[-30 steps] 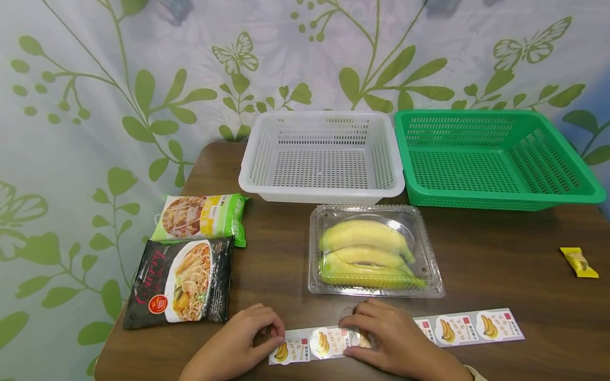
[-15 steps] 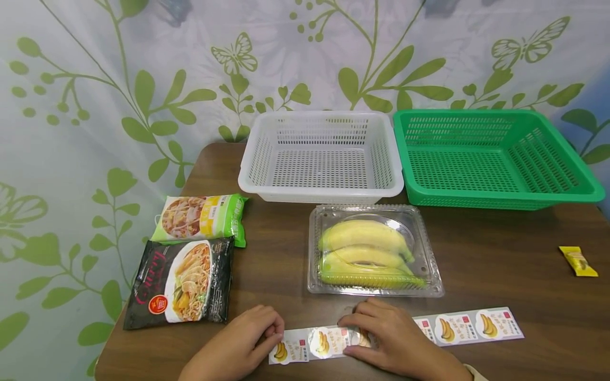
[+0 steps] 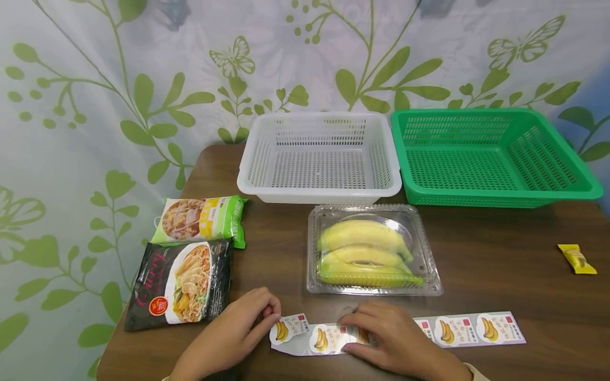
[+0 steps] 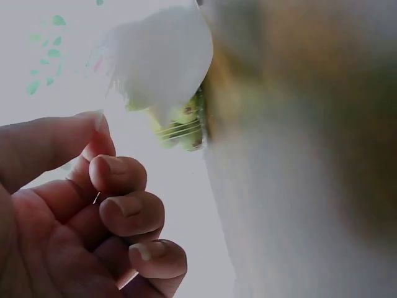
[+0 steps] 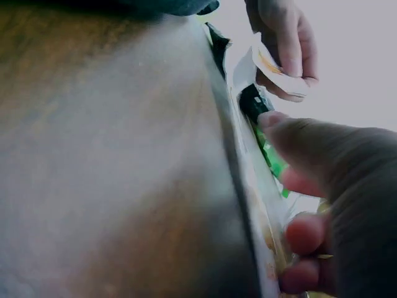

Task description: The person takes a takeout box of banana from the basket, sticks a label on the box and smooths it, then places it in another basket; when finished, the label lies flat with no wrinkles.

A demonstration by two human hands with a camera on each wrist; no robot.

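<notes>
My left hand (image 3: 233, 333) pinches a banana sticker (image 3: 288, 329) between thumb and index finger at its left edge. The sticker is lifted and tilted over the left end of the label strip (image 3: 305, 346); its pale underside shows in the left wrist view (image 4: 161, 56). Thumb and fingertips of my right hand (image 3: 393, 336) press on the strip further right, hiding part of its printed stickers. In the right wrist view the raised sticker (image 5: 279, 74) curls up from the strip. Just beyond the strip lies a clear lidded box of bananas (image 3: 364, 254).
A white basket (image 3: 319, 193) and a green basket (image 3: 500, 196) stand side by side at the back. To the left lie a black noodle packet (image 3: 181, 283) and a green food packet (image 3: 200, 219). A small yellow wrapped packet (image 3: 577, 259) lies far right.
The sticker at the strip's left end has come up and turned, pulled away by my left hand, which has risen slightly. My right hand stays on the strip.
</notes>
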